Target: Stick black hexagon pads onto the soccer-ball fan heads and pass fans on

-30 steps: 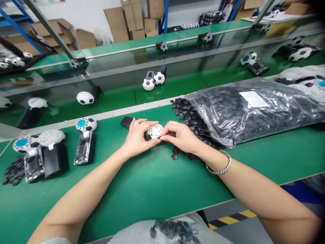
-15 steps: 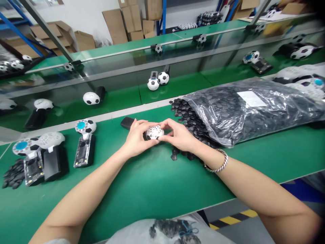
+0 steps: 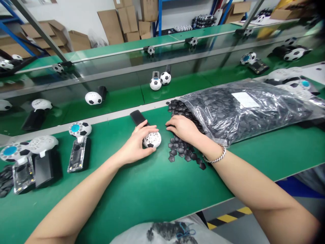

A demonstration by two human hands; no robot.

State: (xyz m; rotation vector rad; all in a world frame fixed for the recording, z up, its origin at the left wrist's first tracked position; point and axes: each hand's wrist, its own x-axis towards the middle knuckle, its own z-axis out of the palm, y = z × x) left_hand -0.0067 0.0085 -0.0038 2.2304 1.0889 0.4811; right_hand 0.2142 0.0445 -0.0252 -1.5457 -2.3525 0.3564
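My left hand (image 3: pixel 138 142) is closed around the side of a white soccer-ball-shaped shell (image 3: pixel 153 139) with a few black patches and open pentagon gaps. A black handle-like block (image 3: pixel 139 118) joined to the ball lies behind my fingers. My right hand (image 3: pixel 181 128) hovers at the left edge of a pile of small black pentagon pieces (image 3: pixel 180 146). Its thumb and forefinger are slightly apart, with no piece visible between them; the other fingers are partly hidden. Behind it, more pieces spill from a clear plastic bag (image 3: pixel 218 112).
To the left stand a ball unit with a clear case (image 3: pixel 78 154), more ball units (image 3: pixel 43 144) and black pieces (image 3: pixel 6 179). Beyond the pale strip (image 3: pixel 119 117), a green conveyor (image 3: pixel 127 91) carries several ball units. Cardboard boxes (image 3: pixel 128 20) stand at the back.
My right hand has let go of the ball and moved right, to the black pieces. My left hand keeps the ball, now seen slightly lower. The view has shifted a little.
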